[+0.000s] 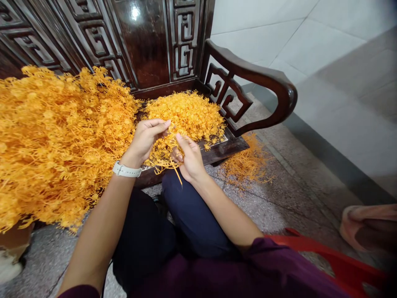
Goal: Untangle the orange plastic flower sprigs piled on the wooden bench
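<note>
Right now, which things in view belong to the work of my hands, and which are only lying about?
Belonging:
- thin orange strands in the grip of the right hand
- big fluffy orange heap
- smaller orange heap on the dark carved wooden bench

Probably not:
- loose orange tangle on the floor, perhaps scraps
- red plastic seat
- pale wristband, simply worn

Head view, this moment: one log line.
right hand: holding orange strands; left hand: alongside, grip unclear; smaller orange pile: on bench; larger pile: at left
</note>
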`<move>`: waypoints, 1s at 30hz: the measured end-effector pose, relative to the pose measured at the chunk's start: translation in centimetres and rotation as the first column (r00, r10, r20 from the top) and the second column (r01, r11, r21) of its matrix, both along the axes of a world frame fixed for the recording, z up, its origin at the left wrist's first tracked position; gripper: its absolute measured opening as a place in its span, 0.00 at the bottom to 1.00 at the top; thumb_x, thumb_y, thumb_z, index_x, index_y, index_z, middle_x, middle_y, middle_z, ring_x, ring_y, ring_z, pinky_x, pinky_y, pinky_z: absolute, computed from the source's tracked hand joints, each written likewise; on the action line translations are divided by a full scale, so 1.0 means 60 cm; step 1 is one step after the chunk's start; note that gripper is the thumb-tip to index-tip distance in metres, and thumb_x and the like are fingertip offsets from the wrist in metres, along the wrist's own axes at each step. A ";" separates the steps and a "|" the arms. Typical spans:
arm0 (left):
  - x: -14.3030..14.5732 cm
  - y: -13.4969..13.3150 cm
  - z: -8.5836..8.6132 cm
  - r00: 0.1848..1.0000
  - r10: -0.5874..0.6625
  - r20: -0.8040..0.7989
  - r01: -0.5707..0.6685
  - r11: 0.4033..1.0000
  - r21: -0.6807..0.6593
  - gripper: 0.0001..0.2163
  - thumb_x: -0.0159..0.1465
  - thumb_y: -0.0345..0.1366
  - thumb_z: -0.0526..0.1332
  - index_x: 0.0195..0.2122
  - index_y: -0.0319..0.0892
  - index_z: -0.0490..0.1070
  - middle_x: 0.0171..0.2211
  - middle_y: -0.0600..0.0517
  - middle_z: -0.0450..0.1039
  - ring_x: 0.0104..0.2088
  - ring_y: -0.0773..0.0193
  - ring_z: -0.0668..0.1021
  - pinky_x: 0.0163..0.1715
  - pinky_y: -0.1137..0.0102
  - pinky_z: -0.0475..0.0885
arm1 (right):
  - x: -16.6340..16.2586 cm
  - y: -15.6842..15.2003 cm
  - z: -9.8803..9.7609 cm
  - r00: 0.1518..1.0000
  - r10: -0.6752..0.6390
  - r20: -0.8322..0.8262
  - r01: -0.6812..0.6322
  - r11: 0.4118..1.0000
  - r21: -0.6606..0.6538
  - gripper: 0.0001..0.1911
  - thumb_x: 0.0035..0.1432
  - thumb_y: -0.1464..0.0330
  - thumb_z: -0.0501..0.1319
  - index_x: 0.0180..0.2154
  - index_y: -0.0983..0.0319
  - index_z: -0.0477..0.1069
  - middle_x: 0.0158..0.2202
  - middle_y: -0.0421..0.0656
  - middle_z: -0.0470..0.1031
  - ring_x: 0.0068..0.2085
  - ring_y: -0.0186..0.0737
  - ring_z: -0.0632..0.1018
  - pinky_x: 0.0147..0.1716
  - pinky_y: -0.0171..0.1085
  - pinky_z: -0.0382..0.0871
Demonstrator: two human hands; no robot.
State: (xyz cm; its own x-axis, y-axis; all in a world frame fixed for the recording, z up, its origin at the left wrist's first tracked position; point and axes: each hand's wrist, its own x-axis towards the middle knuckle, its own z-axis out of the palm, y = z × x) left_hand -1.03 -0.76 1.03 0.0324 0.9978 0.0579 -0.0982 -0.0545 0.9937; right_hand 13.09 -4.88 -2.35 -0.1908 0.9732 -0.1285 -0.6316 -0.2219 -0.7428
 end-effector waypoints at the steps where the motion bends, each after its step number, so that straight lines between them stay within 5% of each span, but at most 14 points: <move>1: 0.003 0.000 -0.001 1.000 0.009 0.003 -0.009 1.000 0.011 0.14 0.56 0.44 0.77 0.25 0.42 0.78 0.26 0.52 0.72 0.27 0.68 0.72 0.31 0.70 0.70 | 0.000 0.000 0.000 1.000 -0.011 -0.006 0.011 1.000 0.007 0.21 0.56 0.54 0.74 0.32 0.56 0.65 0.22 0.30 0.56 0.21 0.28 0.54 0.24 0.35 0.48; 8: 0.009 0.010 -0.011 0.972 0.233 -0.037 -0.227 0.966 0.122 0.13 0.63 0.46 0.73 0.29 0.43 0.76 0.27 0.53 0.73 0.27 0.67 0.73 0.30 0.70 0.70 | -0.004 -0.006 0.003 0.997 -0.072 -0.025 0.072 0.997 0.008 0.21 0.57 0.57 0.72 0.29 0.58 0.63 0.24 0.32 0.58 0.22 0.27 0.57 0.23 0.34 0.51; 12: -0.060 0.040 -0.021 0.910 0.411 0.047 -0.414 0.899 0.142 0.15 0.66 0.50 0.70 0.34 0.46 0.73 0.32 0.52 0.77 0.28 0.68 0.73 0.30 0.70 0.70 | -0.003 -0.020 -0.002 0.996 -0.083 0.014 0.082 0.994 0.076 0.20 0.58 0.59 0.72 0.26 0.59 0.65 0.25 0.35 0.59 0.24 0.28 0.59 0.22 0.33 0.54; 16: -0.125 0.057 -0.055 0.848 0.500 -0.176 -0.498 0.865 0.058 0.15 0.63 0.46 0.73 0.44 0.43 0.77 0.36 0.48 0.81 0.32 0.64 0.78 0.34 0.69 0.73 | -0.006 -0.025 -0.007 0.990 -0.061 0.125 0.038 0.983 0.178 0.17 0.62 0.56 0.71 0.30 0.60 0.71 0.25 0.36 0.63 0.24 0.29 0.62 0.21 0.32 0.56; 19: -0.133 0.061 -0.079 0.834 0.389 -0.392 -0.425 0.905 -0.006 0.29 0.61 0.37 0.73 0.63 0.39 0.72 0.48 0.41 0.82 0.45 0.56 0.82 0.47 0.63 0.76 | -0.012 -0.019 -0.007 0.984 -0.043 0.171 0.013 0.985 0.173 0.19 0.62 0.55 0.71 0.30 0.60 0.71 0.24 0.35 0.63 0.23 0.28 0.62 0.21 0.32 0.55; 21: -0.124 0.059 -0.081 0.805 0.318 -0.500 -0.351 0.936 0.030 0.29 0.63 0.37 0.71 0.65 0.40 0.72 0.55 0.39 0.79 0.50 0.51 0.82 0.52 0.59 0.76 | -0.016 -0.014 -0.008 0.989 -0.034 0.143 0.014 0.990 0.141 0.19 0.60 0.56 0.72 0.29 0.60 0.69 0.25 0.35 0.64 0.23 0.28 0.63 0.21 0.31 0.56; 25: -0.087 0.034 -0.042 0.864 0.110 -0.491 -0.039 0.987 0.153 0.21 0.72 0.51 0.62 0.54 0.40 0.81 0.50 0.40 0.82 0.51 0.49 0.81 0.53 0.57 0.76 | -0.018 -0.008 -0.013 0.997 -0.033 0.063 0.030 0.998 0.052 0.20 0.60 0.51 0.70 0.33 0.60 0.72 0.28 0.37 0.67 0.24 0.29 0.66 0.19 0.31 0.54; 27: -0.064 0.015 -0.016 0.895 -0.059 -0.442 0.135 0.980 0.143 0.25 0.73 0.58 0.58 0.48 0.40 0.83 0.46 0.41 0.83 0.48 0.51 0.83 0.49 0.60 0.76 | -0.017 -0.008 -0.014 0.997 -0.033 0.064 0.031 0.999 0.045 0.20 0.62 0.50 0.67 0.34 0.60 0.72 0.26 0.37 0.66 0.23 0.29 0.65 0.19 0.31 0.52; 30: -0.033 -0.008 0.011 0.860 -0.143 -0.490 0.253 0.953 0.167 0.23 0.72 0.57 0.61 0.38 0.40 0.83 0.37 0.45 0.83 0.40 0.57 0.82 0.42 0.66 0.75 | -0.015 -0.008 -0.013 0.995 -0.014 0.098 0.008 0.998 0.062 0.15 0.63 0.57 0.67 0.33 0.60 0.71 0.27 0.37 0.65 0.23 0.28 0.65 0.20 0.30 0.53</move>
